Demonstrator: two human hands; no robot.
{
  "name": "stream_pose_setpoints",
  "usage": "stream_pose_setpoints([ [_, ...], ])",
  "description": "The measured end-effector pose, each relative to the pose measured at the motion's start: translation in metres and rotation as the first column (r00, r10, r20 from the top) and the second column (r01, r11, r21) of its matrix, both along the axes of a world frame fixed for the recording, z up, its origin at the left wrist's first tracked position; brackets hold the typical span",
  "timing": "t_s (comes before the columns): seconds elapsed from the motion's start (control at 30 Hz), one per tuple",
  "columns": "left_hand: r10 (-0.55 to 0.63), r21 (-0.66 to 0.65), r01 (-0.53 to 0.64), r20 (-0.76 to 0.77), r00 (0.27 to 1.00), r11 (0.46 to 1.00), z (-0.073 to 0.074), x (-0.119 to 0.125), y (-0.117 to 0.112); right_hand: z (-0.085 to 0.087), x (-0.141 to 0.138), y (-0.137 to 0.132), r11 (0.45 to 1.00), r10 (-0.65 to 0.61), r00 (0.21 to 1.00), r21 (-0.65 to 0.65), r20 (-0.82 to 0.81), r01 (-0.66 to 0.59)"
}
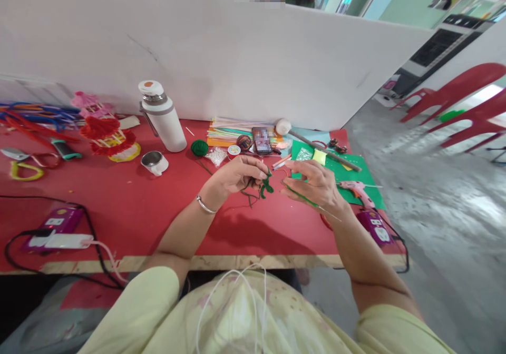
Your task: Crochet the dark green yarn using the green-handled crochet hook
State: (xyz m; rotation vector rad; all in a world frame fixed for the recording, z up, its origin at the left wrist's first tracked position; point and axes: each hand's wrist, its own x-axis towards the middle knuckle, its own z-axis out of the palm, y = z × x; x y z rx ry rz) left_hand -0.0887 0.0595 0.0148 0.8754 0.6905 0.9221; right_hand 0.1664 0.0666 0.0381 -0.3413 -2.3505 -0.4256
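Note:
My left hand (pixel 247 174) is closed, thumb and fingers pinching a small piece of dark green crochet (pixel 268 186) that hangs in curls below the fingertips. Loose green yarn trails on the red table beneath it. To the right, my right hand (pixel 314 183) is closed around a slim crochet hook (pixel 303 196) with a green handle; its thin metal end sticks out past the wrist side. The two hands are apart, both over the table. A ball of dark green yarn (pixel 200 147) lies beyond my left hand, beside a bag of white beads (pixel 216 156).
A white thermos (pixel 168 117) and steel cup (pixel 155 162) stand at left, near scissors (pixel 27 164) and red-pink crafts (pixel 105 133). Right are a phone (pixel 262 140), green sheet (pixel 366 177), pink glue gun (pixel 359 192) and purple power box (pixel 375 227). A white partition (pixel 237 53) rises behind.

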Motion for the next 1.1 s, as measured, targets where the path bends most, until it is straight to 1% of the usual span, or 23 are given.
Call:
stream_pose_setpoints([
  [0.07, -0.021, 0.022, 0.022, -0.032, 0.999, 1.000, 0.002, 0.000, 0.000, 0.004, 0.003, -0.001, 0.990, 0.036, 0.999, -0.134, 0.028, -0.032],
  [0.13, -0.061, 0.026, 0.063, -0.063, 0.996, 0.998, 0.003, 0.000, 0.000, 0.009, 0.006, -0.001, 0.960, 0.078, 0.996, -0.273, 0.045, -0.062],
  [0.23, -0.121, 0.011, 0.122, -0.088, 0.989, 0.992, 0.002, -0.001, 0.000, 0.011, 0.007, 0.000, 0.869, 0.141, 0.989, -0.483, 0.044, -0.102],
  [0.27, -0.135, 0.011, 0.137, -0.086, 0.987, 0.991, 0.001, -0.001, 0.000, 0.010, 0.006, 0.000, 0.826, 0.156, 0.988, -0.550, 0.015, -0.122],
  [0.33, -0.134, 0.037, 0.136, -0.068, 0.989, 0.990, 0.000, 0.000, -0.002, 0.003, 0.002, 0.001, 0.722, 0.150, 0.983, -0.667, -0.106, -0.182],
  [0.4, -0.067, 0.120, 0.073, -0.057, 0.996, 0.990, 0.000, 0.004, -0.005, -0.007, -0.006, 0.000, 0.594, 0.090, 0.962, -0.761, -0.259, -0.261],
  [0.43, -0.004, 0.186, 0.016, -0.062, 0.998, 0.982, 0.001, 0.007, -0.007, -0.013, -0.010, -0.002, 0.517, 0.063, 0.943, -0.798, -0.327, -0.312],
  [0.47, 0.074, 0.269, -0.050, -0.077, 0.994, 0.962, 0.002, 0.009, -0.009, -0.019, -0.015, -0.003, 0.433, 0.026, 0.935, -0.839, -0.354, -0.330],
  [0.5, 0.165, 0.363, -0.117, -0.105, 0.981, 0.924, 0.004, 0.011, -0.011, -0.023, -0.020, -0.006, 0.368, -0.025, 0.924, -0.863, -0.382, -0.347],
  [0.53, 0.254, 0.453, -0.169, -0.134, 0.958, 0.875, 0.006, 0.013, -0.013, -0.027, -0.024, -0.008, 0.321, -0.080, 0.909, -0.874, -0.410, -0.366],
  [0.57, 0.315, 0.526, -0.190, -0.158, 0.936, 0.829, 0.008, 0.014, -0.015, -0.029, -0.029, -0.011, 0.292, -0.133, 0.894, -0.879, -0.427, -0.377],
  [0.6, 0.358, 0.580, -0.198, -0.174, 0.917, 0.790, 0.010, 0.014, -0.017, -0.030, -0.032, -0.013, 0.279, -0.184, 0.877, -0.879, -0.444, -0.387],
  [0.63, 0.384, 0.617, -0.196, -0.188, 0.904, 0.762, 0.012, 0.014, -0.018, -0.030, -0.036, -0.016, 0.280, -0.222, 0.861, -0.876, -0.457, -0.393],
  [0.67, 0.394, 0.639, -0.185, -0.201, 0.897, 0.747, 0.013, 0.013, -0.018, -0.029, -0.038, -0.018, 0.296, -0.242, 0.851, -0.871, -0.465, -0.392],
  [0.73, 0.392, 0.650, -0.166, -0.218, 0.894, 0.741, 0.016, 0.009, -0.019, -0.025, -0.042, -0.020, 0.344, -0.252, 0.850, -0.864, -0.462, -0.367],
  [0.8, 0.383, 0.631, -0.166, -0.225, 0.896, 0.758, 0.018, 0.007, -0.019, -0.021, -0.044, -0.022, 0.371, -0.250, 0.862, -0.866, -0.441, -0.335],
  [0.83, 0.377, 0.611, -0.173, -0.221, 0.900, 0.772, 0.018, 0.006, -0.019, -0.020, -0.045, -0.022, 0.363, -0.256, 0.866, -0.873, -0.430, -0.327],
  [0.93, 0.387, 0.545, -0.233, -0.186, 0.903, 0.806, 0.019, 0.007, -0.020, -0.020, -0.050, -0.024, 0.282, -0.291, 0.864, -0.900, -0.410, -0.332],
  [0.97, 0.405, 0.523, -0.275, -0.152, 0.902, 0.807, 0.019, 0.006, -0.019, -0.021, -0.052, -0.024, 0.269, -0.306, 0.864, -0.907, -0.400, -0.324],
  [1.0, 0.434, 0.498, -0.333, -0.099, 0.895, 0.801, 0.018, 0.006, -0.018, -0.024, -0.054, -0.025, 0.284, -0.330, 0.860, -0.910, -0.390, -0.304],
  [1.03, 0.472, 0.463, -0.405, -0.033, 0.881, 0.788, 0.017, 0.005, -0.017, -0.027, -0.056, -0.026, 0.336, -0.364, 0.848, -0.903, -0.385, -0.266],
  [1.07, 0.511, 0.415, -0.479, 0.038, 0.859, 0.773, 0.017, 0.003, -0.015, -0.031, -0.057, -0.026, 0.424, -0.398, 0.831, -0.881, -0.390, -0.210],
  [1.1, 0.544, 0.358, -0.541, 0.102, 0.833, 0.761, 0.016, 0.001, -0.012, -0.035, -0.057, -0.027, 0.532, -0.425, 0.809, -0.836, -0.405, -0.139],
])
